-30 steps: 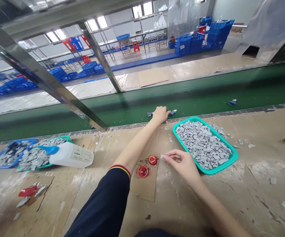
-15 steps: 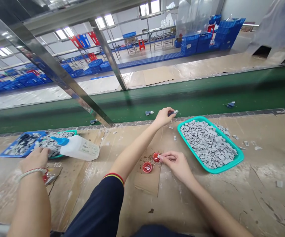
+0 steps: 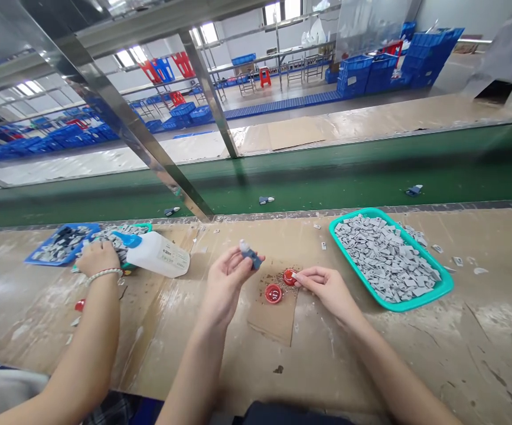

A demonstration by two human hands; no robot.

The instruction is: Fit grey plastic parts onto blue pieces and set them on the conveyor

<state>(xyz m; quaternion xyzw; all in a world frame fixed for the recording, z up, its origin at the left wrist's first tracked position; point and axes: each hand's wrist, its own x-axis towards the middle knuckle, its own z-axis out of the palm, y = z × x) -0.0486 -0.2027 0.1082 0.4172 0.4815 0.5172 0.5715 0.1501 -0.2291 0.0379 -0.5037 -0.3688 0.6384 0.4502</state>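
My left hand (image 3: 231, 274) pinches a small dark blue plastic part with a pale grey tip (image 3: 250, 255), held up above the table. My right hand (image 3: 329, 289) is closed, thumb and fingertips on a small light grey plastic piece (image 3: 295, 275) at the edge of a red cap (image 3: 289, 277). A second red cap (image 3: 273, 294) with shiny liquid inside sits beside it on a piece of cardboard (image 3: 271, 324). Right of my hands, a green tray (image 3: 415, 306) holds a heap of similar grey pieces.
A co-worker's hand (image 3: 100, 258) reaches into trays at the left, near a white bottle (image 3: 160, 254) with a blue cap. A blue tray (image 3: 34, 258) stands there too. Beyond the table edge runs a green belt (image 3: 335, 183) with several blue-and-grey parts on it. A metal post (image 3: 149, 144) slants down at the left.
My left hand has drawn back from the belt edge, towards me and leftwards, with the blue part. My right hand stays at the red cap. The co-worker's hand has shifted over the grey pieces.
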